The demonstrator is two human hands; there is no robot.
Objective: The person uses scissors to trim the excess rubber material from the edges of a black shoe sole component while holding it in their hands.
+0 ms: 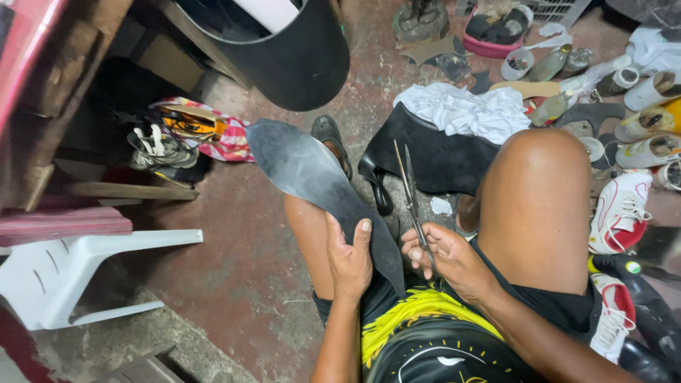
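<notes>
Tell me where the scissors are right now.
In the head view, the scissors are right of centre, held in the right hand, blades pointing up beside the dark rubber sheet.

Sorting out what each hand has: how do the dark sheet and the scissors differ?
The dark sheet is broad, flat and matte; the scissors are thin, metal and pointed. The left hand grips the sheet's near end; the right hand holds the scissors by the handles. Both point away from the person.
</notes>
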